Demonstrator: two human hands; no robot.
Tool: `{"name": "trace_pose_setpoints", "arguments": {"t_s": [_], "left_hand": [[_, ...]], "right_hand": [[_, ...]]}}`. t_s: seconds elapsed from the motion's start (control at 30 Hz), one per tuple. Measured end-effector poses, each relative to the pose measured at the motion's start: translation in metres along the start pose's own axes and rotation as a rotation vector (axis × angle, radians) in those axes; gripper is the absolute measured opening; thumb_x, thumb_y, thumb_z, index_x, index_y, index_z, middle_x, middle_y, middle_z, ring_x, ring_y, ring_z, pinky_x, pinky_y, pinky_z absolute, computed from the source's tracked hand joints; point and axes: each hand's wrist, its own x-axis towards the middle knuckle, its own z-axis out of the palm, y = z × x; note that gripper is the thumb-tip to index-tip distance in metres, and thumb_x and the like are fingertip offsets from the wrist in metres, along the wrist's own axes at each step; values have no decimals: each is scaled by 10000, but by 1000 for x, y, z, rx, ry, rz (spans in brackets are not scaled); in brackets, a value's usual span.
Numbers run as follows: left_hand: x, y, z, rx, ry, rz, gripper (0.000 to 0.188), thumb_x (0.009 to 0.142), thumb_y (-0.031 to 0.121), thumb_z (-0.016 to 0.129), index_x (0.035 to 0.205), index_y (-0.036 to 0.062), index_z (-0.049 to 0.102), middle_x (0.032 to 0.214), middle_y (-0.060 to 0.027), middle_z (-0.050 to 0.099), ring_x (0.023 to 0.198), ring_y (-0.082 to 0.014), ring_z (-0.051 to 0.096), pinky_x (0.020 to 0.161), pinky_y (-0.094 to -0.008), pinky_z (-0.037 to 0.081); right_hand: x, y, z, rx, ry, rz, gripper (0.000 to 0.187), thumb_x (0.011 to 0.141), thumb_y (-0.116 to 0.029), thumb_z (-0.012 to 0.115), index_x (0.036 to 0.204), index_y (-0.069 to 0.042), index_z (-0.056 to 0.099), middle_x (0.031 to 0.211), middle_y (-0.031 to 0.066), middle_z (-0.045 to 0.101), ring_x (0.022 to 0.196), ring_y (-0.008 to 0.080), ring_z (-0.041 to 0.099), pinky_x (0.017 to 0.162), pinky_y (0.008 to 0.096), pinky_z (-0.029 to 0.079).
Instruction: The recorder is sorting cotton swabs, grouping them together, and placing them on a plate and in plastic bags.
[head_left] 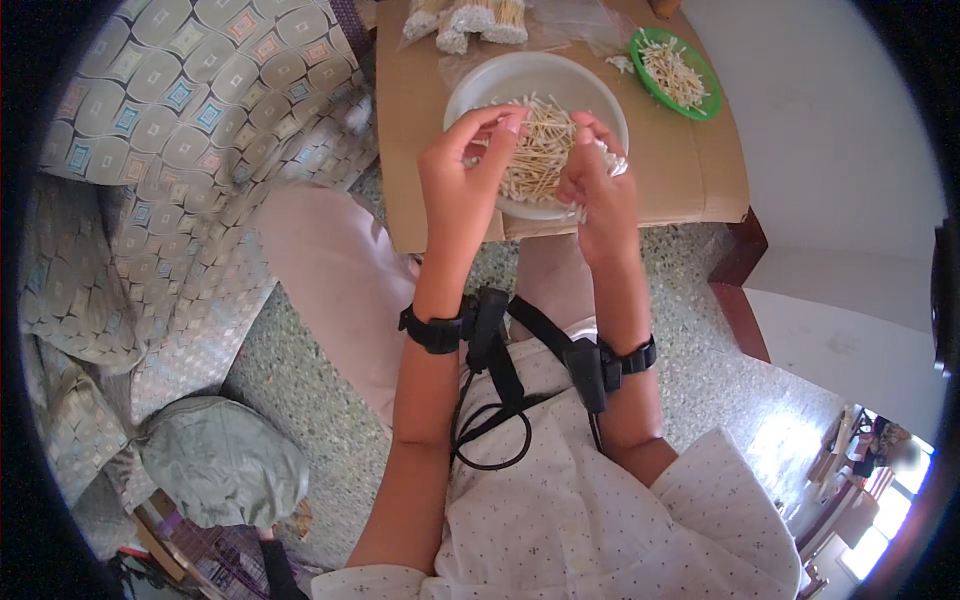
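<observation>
A white bowl [608,100] holds a heap of loose cotton swabs [535,170] with pale sticks and white tips. Over its left side, my left hand [455,185] is closed in a pinch, thumb against forefinger, with what looks like a single swab between them pointing toward the right hand. My right hand [605,205] curls over the bowl's right side. White tips of a bunch of cotton swabs [613,160] stick out of its fingers; the rest of that bunch is hidden in the palm.
The bowl stands on a cardboard-topped surface [690,180]. A green dish [712,103] of cotton swabs is at the far right, and bagged swab bundles [480,22] lie at the far edge. Patterned cloth [200,110] hangs at left; a white wall [800,120] rises at right.
</observation>
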Motion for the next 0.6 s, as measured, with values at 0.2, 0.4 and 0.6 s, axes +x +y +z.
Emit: {"name": "trace_pose_setpoints", "arguments": {"t_s": [0.2, 0.4, 0.6], "left_hand": [[-9, 3, -9, -244, -23, -207, 247, 924, 182, 590, 1026, -33, 654, 917, -67, 689, 832, -126, 644, 688, -221, 470], [-17, -5, -5, -123, -211, -162, 176, 910, 112, 600, 1019, -17, 651, 916, -59, 672, 850, -114, 627, 773, -241, 486], [-18, -1, -6, -66, -258, -129, 162, 909, 111, 604, 1000, -21, 623, 921, -59, 656, 847, -118, 624, 778, -242, 485]], "right_hand": [[0, 5, -1, -65, 1, -85, 201, 878, -203, 664, 985, -34, 643, 662, -31, 532, 545, 38, 445, 484, 204, 340], [-7, -3, 9, -45, -4, -224, 161, 867, -151, 672, 967, -29, 647, 759, -16, 599, 582, 35, 472, 500, 193, 353], [-8, 5, 7, -74, 37, -287, 142, 862, -138, 677, 951, -30, 653, 820, -4, 634, 629, 27, 495, 527, 178, 373]]}}
